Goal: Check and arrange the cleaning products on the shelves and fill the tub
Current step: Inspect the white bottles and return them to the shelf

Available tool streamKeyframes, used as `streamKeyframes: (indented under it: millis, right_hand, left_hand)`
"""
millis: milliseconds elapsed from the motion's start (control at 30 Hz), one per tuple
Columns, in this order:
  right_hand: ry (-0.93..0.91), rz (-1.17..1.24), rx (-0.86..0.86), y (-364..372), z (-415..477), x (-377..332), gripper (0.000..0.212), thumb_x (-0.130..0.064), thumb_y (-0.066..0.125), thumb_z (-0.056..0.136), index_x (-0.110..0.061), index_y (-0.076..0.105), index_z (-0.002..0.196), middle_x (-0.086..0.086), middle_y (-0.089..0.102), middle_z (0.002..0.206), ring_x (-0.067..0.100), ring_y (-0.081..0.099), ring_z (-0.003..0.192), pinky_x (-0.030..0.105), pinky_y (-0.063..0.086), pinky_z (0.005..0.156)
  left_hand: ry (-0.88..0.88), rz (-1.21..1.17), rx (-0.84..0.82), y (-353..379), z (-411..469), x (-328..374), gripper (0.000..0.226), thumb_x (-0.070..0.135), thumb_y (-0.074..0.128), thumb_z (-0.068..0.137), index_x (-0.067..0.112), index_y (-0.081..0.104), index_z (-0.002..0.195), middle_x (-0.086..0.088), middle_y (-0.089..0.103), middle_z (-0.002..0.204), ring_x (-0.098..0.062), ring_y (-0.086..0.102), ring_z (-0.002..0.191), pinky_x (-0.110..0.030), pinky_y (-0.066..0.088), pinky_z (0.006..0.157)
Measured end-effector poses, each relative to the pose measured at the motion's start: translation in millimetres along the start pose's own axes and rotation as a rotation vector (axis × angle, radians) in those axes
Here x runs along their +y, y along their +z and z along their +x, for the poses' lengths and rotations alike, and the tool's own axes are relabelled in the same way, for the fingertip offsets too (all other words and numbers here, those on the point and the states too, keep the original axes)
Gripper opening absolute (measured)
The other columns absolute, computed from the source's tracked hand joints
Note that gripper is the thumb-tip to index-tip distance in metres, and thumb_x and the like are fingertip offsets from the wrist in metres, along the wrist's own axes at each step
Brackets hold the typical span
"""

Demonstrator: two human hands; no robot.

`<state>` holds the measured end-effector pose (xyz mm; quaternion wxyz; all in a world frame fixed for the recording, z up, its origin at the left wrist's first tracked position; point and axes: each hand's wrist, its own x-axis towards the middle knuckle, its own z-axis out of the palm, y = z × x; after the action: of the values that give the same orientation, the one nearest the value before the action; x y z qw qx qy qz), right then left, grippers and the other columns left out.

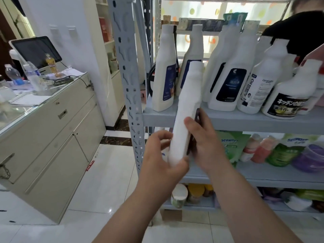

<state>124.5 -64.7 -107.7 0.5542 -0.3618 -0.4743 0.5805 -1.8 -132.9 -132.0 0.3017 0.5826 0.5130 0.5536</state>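
Note:
A tall white bottle (187, 109) is held in front of the grey shelf (245, 120), tilted with its cap toward the upper right. My left hand (161, 155) grips its base from the left, thumb across the bottom. My right hand (201, 139) holds its lower right side, thumb on the front face. Several white cleaning bottles stand on the upper shelf, among them one with a dark blue label (228, 74) and one with a black label in Japanese script (291, 95). No tub is in view.
The shelf below carries green refill pouches (229, 148), pink bottles (257, 148) and a purple jar (312, 156). Jars (178, 195) sit on the bottom shelf. Another person in black (298, 30) reaches in at the upper right. A cream counter (49, 130) with a screen stands to the left.

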Motion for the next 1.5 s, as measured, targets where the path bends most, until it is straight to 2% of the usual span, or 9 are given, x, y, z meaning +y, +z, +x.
streamKeyframes:
  millis: [167,333,533,767,967,1167,1300,1433,1500]
  right_hand:
    - [-0.164,-0.511,0.104,-6,30,-46,0.072,-0.047,0.083,0.078,-0.037,0.047,0.14,-0.015,0.068,0.122,0.009,0.065,0.115,0.04,0.055,0.099]
    - [-0.356,-0.729,0.255,-7,67,-71,0.061,-0.041,0.083,0.081,-0.033,0.043,0.127,-0.018,0.061,0.113,-0.006,0.06,0.1,0.0,0.043,0.068]
    - [-0.55,-0.862,0.332,1,99,-63,0.083,-0.038,0.079,0.083,-0.026,0.029,0.149,-0.002,0.053,0.129,0.018,0.056,0.116,0.04,0.054,0.096]
    - [-0.5,-0.917,0.334,1,130,-54,0.095,-0.033,0.072,0.092,-0.037,0.005,0.16,-0.007,0.032,0.122,0.009,0.041,0.105,0.03,0.044,0.09]
    - [-0.584,-1.062,0.381,6,157,-39,0.094,-0.031,0.067,0.097,-0.042,-0.002,0.16,0.013,0.041,0.129,0.028,0.055,0.1,0.035,0.05,0.08]
    - [-0.502,-1.103,0.396,5,176,-37,0.09,-0.037,0.061,0.102,-0.045,-0.008,0.159,0.017,0.028,0.154,0.031,0.046,0.132,0.039,0.049,0.089]
    - [-0.586,-1.146,0.324,-2,164,-31,0.081,-0.028,0.058,0.104,-0.039,0.003,0.163,0.015,0.011,0.166,0.032,0.029,0.15,0.047,0.049,0.108]
    - [-0.737,-1.154,0.282,-24,131,-22,0.062,-0.015,0.058,0.1,-0.021,0.035,0.158,0.013,0.026,0.16,0.03,0.036,0.147,0.045,0.048,0.113]
    - [-0.811,-1.19,0.304,-36,115,-19,0.055,-0.012,0.062,0.098,-0.014,0.047,0.151,0.017,0.037,0.155,0.031,0.041,0.144,0.043,0.046,0.113]
  left_hand:
    - [0.051,0.0,-0.032,4,51,-1,0.054,0.011,0.073,0.086,0.047,0.044,0.114,0.012,0.063,0.12,-0.008,0.066,0.11,-0.036,0.062,0.082]
    - [0.163,0.14,-0.086,11,108,11,0.031,0.022,0.056,0.102,0.03,0.049,0.131,0.018,0.057,0.125,-0.002,0.061,0.114,-0.023,0.057,0.085]
    - [0.265,0.378,0.239,8,157,3,0.055,0.012,0.062,0.094,0.015,0.04,0.145,-0.002,0.039,0.139,-0.022,0.044,0.133,-0.047,0.044,0.111]
    - [-0.003,0.291,0.191,14,175,-1,0.08,0.011,0.059,0.096,0.033,0.014,0.158,-0.003,0.03,0.157,-0.004,0.038,0.12,-0.024,0.033,0.09]
    - [-0.021,0.282,0.204,10,182,-11,0.08,0.001,0.058,0.092,0.034,0.022,0.155,-0.004,0.039,0.152,-0.02,0.043,0.136,-0.032,0.041,0.098]
    - [0.002,0.256,0.203,7,179,-13,0.08,-0.001,0.057,0.092,0.037,0.023,0.155,-0.002,0.044,0.151,-0.022,0.049,0.134,-0.048,0.049,0.105]
    - [0.01,0.223,0.181,4,175,-13,0.079,-0.003,0.056,0.093,0.04,0.027,0.153,0.006,0.046,0.15,-0.018,0.051,0.133,-0.045,0.049,0.106]
    - [0.048,0.135,0.099,7,171,-9,0.075,-0.007,0.053,0.095,0.044,0.033,0.145,0.017,0.052,0.137,0.008,0.058,0.115,-0.015,0.054,0.091]
    - [0.077,0.106,0.073,12,172,-10,0.076,-0.005,0.056,0.093,0.048,0.033,0.143,0.021,0.055,0.13,0.005,0.06,0.113,-0.019,0.054,0.091]
